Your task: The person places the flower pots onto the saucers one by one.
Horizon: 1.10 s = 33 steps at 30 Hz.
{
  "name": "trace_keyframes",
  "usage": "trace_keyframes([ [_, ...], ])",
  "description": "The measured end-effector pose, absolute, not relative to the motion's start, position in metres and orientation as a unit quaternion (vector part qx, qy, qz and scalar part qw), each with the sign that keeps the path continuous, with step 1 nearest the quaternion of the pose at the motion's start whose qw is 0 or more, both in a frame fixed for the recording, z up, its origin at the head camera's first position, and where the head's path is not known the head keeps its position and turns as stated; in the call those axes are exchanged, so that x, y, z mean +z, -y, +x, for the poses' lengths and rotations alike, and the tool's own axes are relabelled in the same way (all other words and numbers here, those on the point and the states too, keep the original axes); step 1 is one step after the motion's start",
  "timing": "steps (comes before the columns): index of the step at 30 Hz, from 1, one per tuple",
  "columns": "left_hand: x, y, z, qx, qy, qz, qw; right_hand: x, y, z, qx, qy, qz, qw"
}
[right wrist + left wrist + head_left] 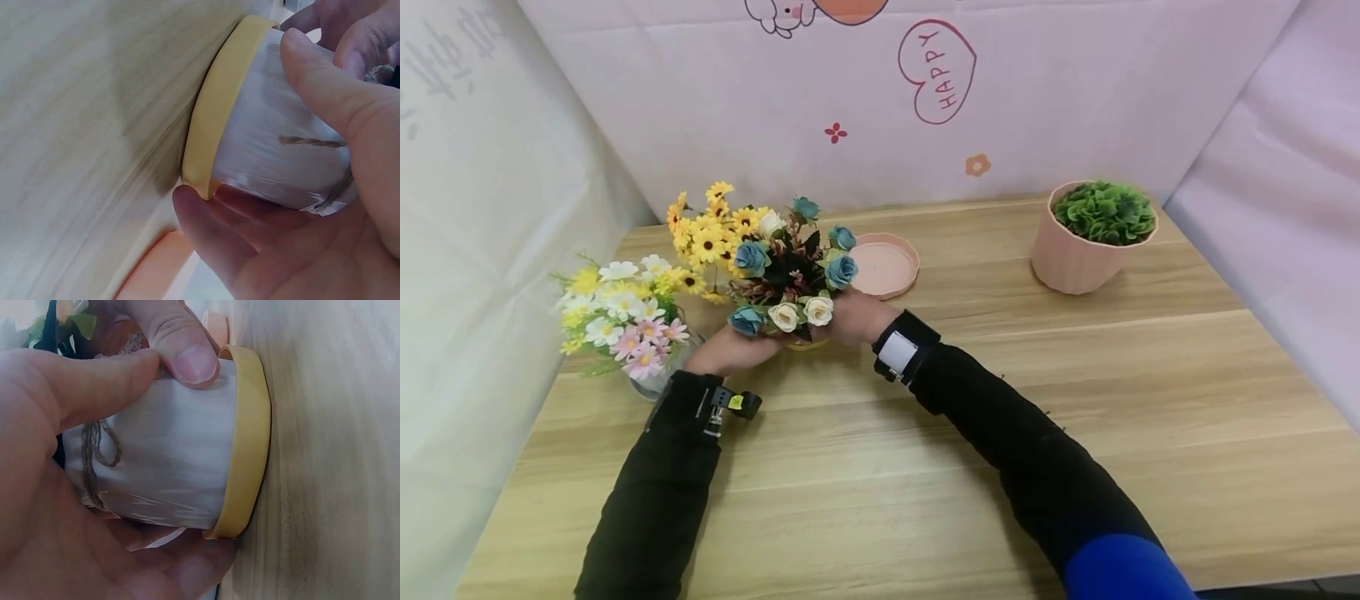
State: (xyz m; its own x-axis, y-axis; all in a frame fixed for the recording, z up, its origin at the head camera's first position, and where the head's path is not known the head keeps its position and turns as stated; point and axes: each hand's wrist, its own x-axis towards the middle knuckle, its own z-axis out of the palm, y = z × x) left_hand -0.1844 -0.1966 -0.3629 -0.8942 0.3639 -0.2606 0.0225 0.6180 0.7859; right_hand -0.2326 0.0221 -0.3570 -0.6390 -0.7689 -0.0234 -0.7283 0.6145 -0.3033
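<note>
A white flowerpot (175,450), tied with brown twine (92,462), sits in a yellow saucer (252,444) on the table. Blue and cream artificial roses (793,275) rise from it and hide most of the pot in the head view. My left hand (733,350) grips the pot from the left, its thumb on the white wall and its lower fingers by the saucer's rim. From the other side my right hand (859,318) holds the same pot, thumb on the wall, a fingertip touching the saucer. Both thumbs lie close together near the pot's front.
Behind and left stand yellow flowers (707,242) and a grey pot (651,385) of white, yellow and pink daisies (625,321). A bare pink saucer (886,265) lies just behind my right hand. Far right is a pink pot (1078,258) with a green plant (1105,212).
</note>
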Motion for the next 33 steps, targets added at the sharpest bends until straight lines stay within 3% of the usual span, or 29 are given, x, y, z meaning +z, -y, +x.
trace_keyframes([
  [20, -0.367, 0.210, -0.195, 0.436, -0.882, 0.050, 0.175, -0.355, 0.004, -0.252, -0.192, -0.905, -0.329, 0.191],
  [33, -0.374, 0.216, -0.203, 0.424, -0.895, 0.001, 0.140, -0.354, 0.027, -0.267, -0.166, -0.912, -0.321, 0.196],
])
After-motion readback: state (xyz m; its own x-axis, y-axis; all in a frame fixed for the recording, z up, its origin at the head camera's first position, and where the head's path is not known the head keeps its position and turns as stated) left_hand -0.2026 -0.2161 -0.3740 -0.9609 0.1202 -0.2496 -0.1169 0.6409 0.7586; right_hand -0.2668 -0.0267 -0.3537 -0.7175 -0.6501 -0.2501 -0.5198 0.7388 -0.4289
